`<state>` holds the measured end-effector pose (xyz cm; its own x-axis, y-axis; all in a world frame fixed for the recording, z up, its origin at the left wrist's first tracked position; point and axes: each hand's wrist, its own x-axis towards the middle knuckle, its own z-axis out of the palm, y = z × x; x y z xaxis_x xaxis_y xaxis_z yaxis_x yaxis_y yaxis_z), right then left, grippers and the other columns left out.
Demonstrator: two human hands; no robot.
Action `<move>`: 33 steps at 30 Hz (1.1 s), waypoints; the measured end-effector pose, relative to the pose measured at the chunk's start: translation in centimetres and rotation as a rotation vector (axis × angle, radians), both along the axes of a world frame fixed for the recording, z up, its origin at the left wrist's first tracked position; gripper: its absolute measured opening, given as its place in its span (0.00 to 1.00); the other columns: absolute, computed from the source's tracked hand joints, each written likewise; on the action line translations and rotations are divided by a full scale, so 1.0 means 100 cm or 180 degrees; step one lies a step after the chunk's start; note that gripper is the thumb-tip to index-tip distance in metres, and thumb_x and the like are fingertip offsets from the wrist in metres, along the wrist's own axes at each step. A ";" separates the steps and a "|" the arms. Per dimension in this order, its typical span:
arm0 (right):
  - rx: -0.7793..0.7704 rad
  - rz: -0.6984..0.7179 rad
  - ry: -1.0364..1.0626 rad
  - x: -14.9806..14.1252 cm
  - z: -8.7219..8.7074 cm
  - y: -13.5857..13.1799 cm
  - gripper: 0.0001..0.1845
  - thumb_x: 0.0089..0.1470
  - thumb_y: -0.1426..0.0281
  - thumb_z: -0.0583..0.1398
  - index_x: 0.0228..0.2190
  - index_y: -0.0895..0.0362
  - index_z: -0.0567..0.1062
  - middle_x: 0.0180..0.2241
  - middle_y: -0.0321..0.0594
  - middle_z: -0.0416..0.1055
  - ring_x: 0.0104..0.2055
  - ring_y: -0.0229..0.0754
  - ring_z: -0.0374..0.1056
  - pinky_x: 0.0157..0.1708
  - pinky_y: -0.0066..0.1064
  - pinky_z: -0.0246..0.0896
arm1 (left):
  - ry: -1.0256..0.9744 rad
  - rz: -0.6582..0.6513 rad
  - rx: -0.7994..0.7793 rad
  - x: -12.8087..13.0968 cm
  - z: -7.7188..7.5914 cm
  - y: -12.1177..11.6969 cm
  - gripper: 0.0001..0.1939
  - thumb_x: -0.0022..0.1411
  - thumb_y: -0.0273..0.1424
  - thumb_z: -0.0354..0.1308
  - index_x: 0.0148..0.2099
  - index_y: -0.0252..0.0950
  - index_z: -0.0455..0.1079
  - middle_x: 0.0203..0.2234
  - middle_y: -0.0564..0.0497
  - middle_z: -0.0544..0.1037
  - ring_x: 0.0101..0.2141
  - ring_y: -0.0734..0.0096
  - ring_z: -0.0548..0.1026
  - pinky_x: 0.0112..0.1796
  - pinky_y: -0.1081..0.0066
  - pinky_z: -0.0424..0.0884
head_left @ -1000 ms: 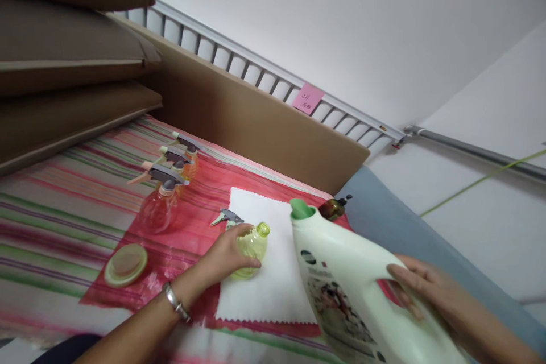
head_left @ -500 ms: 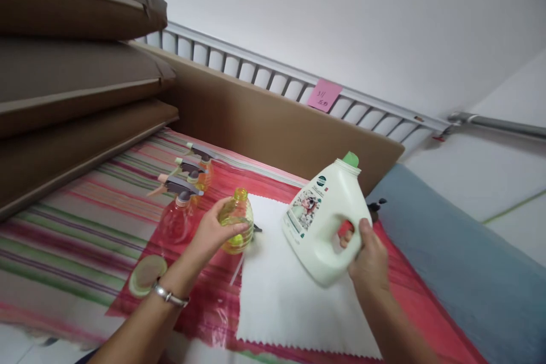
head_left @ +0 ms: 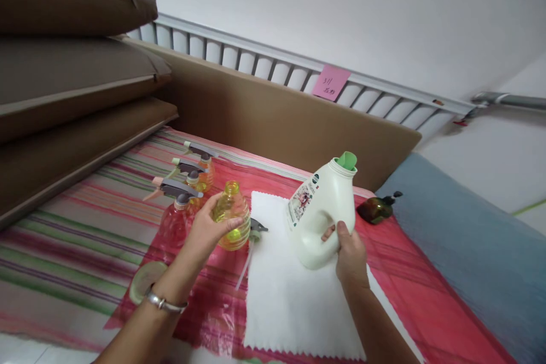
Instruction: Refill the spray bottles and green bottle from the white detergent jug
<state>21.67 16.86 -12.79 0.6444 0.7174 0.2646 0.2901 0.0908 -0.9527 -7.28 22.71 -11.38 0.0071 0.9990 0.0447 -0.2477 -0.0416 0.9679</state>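
Observation:
My left hand (head_left: 213,220) is wrapped round a clear yellow ribbed bottle (head_left: 235,213) with an uncovered neck. It is held upright, left of the white cloth. In my right hand (head_left: 350,253) is the handle of a pale green detergent jug (head_left: 343,199), its green spout (head_left: 346,160) at the top and its printed label facing left. The jug is above the white cloth (head_left: 294,301), tilted slightly. Just right of the yellow bottle, a loose spray trigger head (head_left: 256,227) with a thin dip tube lies partly on the cloth's edge.
Spray bottles stand at left, including a pink one (head_left: 174,220) and an orange one (head_left: 206,173). A round pale lid (head_left: 146,281) lies nearby. A brown pump bottle (head_left: 375,209) lies at right. Stacked brown cushions (head_left: 77,74) and a brown board (head_left: 264,116) border the striped cloth (head_left: 55,244).
The jug has turned and shifted slightly left and is more upright, so its label shows at a sharper angle. The brown pump bottle and the spray head have come into fuller view.

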 end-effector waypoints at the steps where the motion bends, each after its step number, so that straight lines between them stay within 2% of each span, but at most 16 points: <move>1: -0.0033 -0.0055 -0.0114 0.000 0.004 -0.007 0.20 0.49 0.53 0.57 0.25 0.59 0.71 0.24 0.38 0.70 0.26 0.41 0.65 0.28 0.32 0.60 | 0.0068 0.0039 0.0021 0.000 0.000 0.000 0.32 0.36 0.33 0.70 0.47 0.36 0.68 0.40 0.46 0.77 0.43 0.55 0.74 0.47 0.60 0.66; 4: 0.0180 -0.0580 -0.0537 -0.006 0.018 -0.031 0.20 0.48 0.57 0.60 0.39 0.58 0.70 0.40 0.43 0.69 0.41 0.45 0.65 0.42 0.37 0.58 | 0.0233 0.0229 0.0074 -0.001 0.002 0.001 0.31 0.36 0.32 0.70 0.47 0.36 0.68 0.40 0.46 0.77 0.44 0.55 0.74 0.48 0.59 0.65; 6: 0.0373 -0.0876 -0.1006 -0.017 0.026 -0.042 0.22 0.49 0.59 0.60 0.44 0.57 0.67 0.44 0.45 0.67 0.44 0.45 0.64 0.45 0.38 0.56 | 0.0314 0.0331 0.0112 -0.002 0.003 0.001 0.31 0.37 0.32 0.69 0.46 0.36 0.68 0.41 0.47 0.77 0.45 0.56 0.73 0.49 0.61 0.64; 7: 0.0252 -0.0778 -0.1242 -0.025 0.029 -0.043 0.21 0.50 0.58 0.58 0.43 0.57 0.67 0.43 0.45 0.67 0.43 0.44 0.64 0.45 0.37 0.57 | 0.0333 0.0358 0.0133 -0.002 0.004 0.001 0.30 0.37 0.32 0.69 0.46 0.36 0.68 0.41 0.47 0.76 0.46 0.57 0.72 0.50 0.61 0.64; 8: -0.0047 -0.0499 -0.1438 -0.034 0.030 -0.041 0.20 0.51 0.57 0.56 0.42 0.57 0.68 0.42 0.45 0.68 0.41 0.44 0.65 0.44 0.36 0.58 | 0.0334 0.0376 0.0145 -0.002 0.005 0.001 0.30 0.37 0.32 0.69 0.46 0.36 0.68 0.42 0.47 0.76 0.46 0.57 0.72 0.50 0.62 0.64; 10: -0.1093 0.0470 -0.1582 -0.055 0.024 -0.026 0.21 0.53 0.54 0.51 0.40 0.56 0.68 0.38 0.43 0.71 0.37 0.42 0.67 0.38 0.32 0.61 | 0.0308 0.0399 0.0122 -0.003 0.005 0.001 0.31 0.36 0.32 0.69 0.46 0.36 0.68 0.42 0.46 0.76 0.47 0.56 0.72 0.50 0.61 0.63; 12: -0.1749 0.1074 -0.1596 -0.076 0.011 -0.001 0.21 0.51 0.52 0.52 0.36 0.55 0.71 0.31 0.40 0.73 0.29 0.41 0.69 0.30 0.31 0.62 | 0.0248 0.0389 0.0078 -0.003 0.005 0.000 0.31 0.36 0.33 0.69 0.47 0.36 0.68 0.42 0.47 0.76 0.46 0.56 0.72 0.50 0.61 0.63; 14: -0.2094 0.1173 -0.1702 -0.096 -0.007 0.025 0.21 0.47 0.50 0.55 0.31 0.55 0.72 0.26 0.40 0.73 0.27 0.44 0.69 0.29 0.33 0.61 | 0.0156 0.0307 0.0066 -0.004 0.005 0.000 0.32 0.37 0.33 0.69 0.48 0.36 0.67 0.42 0.47 0.76 0.46 0.57 0.72 0.49 0.62 0.64; 17: -0.2342 0.1014 -0.1871 -0.116 -0.028 0.054 0.22 0.43 0.51 0.58 0.32 0.56 0.70 0.28 0.45 0.73 0.33 0.52 0.69 0.32 0.38 0.58 | -0.0008 0.0233 0.0141 -0.007 0.005 0.000 0.32 0.38 0.33 0.69 0.49 0.36 0.67 0.42 0.48 0.76 0.46 0.57 0.72 0.49 0.62 0.65; 19: -0.2389 0.0940 -0.1868 -0.123 -0.036 0.063 0.19 0.43 0.56 0.59 0.33 0.56 0.68 0.30 0.47 0.73 0.36 0.54 0.69 0.34 0.40 0.57 | -0.0049 0.0222 0.0163 -0.009 0.005 0.001 0.33 0.38 0.34 0.69 0.49 0.36 0.66 0.42 0.47 0.76 0.46 0.56 0.72 0.49 0.62 0.65; 22: -0.2290 0.0913 -0.1663 -0.122 -0.038 0.065 0.14 0.42 0.62 0.59 0.33 0.54 0.66 0.29 0.45 0.72 0.35 0.55 0.68 0.34 0.41 0.56 | 0.0091 0.0171 0.0190 -0.010 0.007 0.002 0.33 0.38 0.33 0.69 0.49 0.36 0.66 0.43 0.48 0.76 0.48 0.56 0.71 0.50 0.62 0.64; 25: -0.1954 0.0884 -0.1249 -0.112 -0.033 0.053 0.17 0.43 0.62 0.58 0.37 0.53 0.64 0.28 0.39 0.69 0.31 0.49 0.68 0.32 0.38 0.58 | 0.0265 0.0060 0.0361 -0.006 0.009 -0.002 0.33 0.37 0.30 0.69 0.49 0.37 0.66 0.44 0.48 0.75 0.48 0.56 0.71 0.51 0.62 0.64; 27: -0.1676 0.0850 -0.0856 -0.102 -0.025 0.036 0.20 0.44 0.60 0.57 0.40 0.52 0.61 0.28 0.36 0.68 0.28 0.45 0.68 0.30 0.35 0.60 | 0.0288 -0.0056 0.0469 -0.001 0.009 -0.006 0.33 0.36 0.29 0.69 0.48 0.37 0.67 0.44 0.48 0.76 0.48 0.56 0.71 0.51 0.61 0.65; 30: -0.1387 0.0780 -0.0175 -0.086 -0.012 -0.003 0.24 0.42 0.57 0.58 0.41 0.54 0.60 0.27 0.35 0.69 0.24 0.42 0.68 0.26 0.34 0.62 | 0.0248 -0.0196 0.0502 0.007 0.005 -0.011 0.31 0.37 0.28 0.68 0.48 0.38 0.67 0.44 0.47 0.76 0.47 0.55 0.72 0.50 0.60 0.65; 33: -0.1191 0.0659 0.0459 -0.063 -0.001 -0.055 0.25 0.38 0.53 0.62 0.36 0.55 0.66 0.25 0.39 0.72 0.21 0.43 0.69 0.24 0.37 0.64 | 0.0159 -0.0320 0.0454 0.016 -0.001 -0.014 0.32 0.36 0.28 0.69 0.47 0.36 0.68 0.43 0.45 0.76 0.47 0.54 0.72 0.50 0.58 0.65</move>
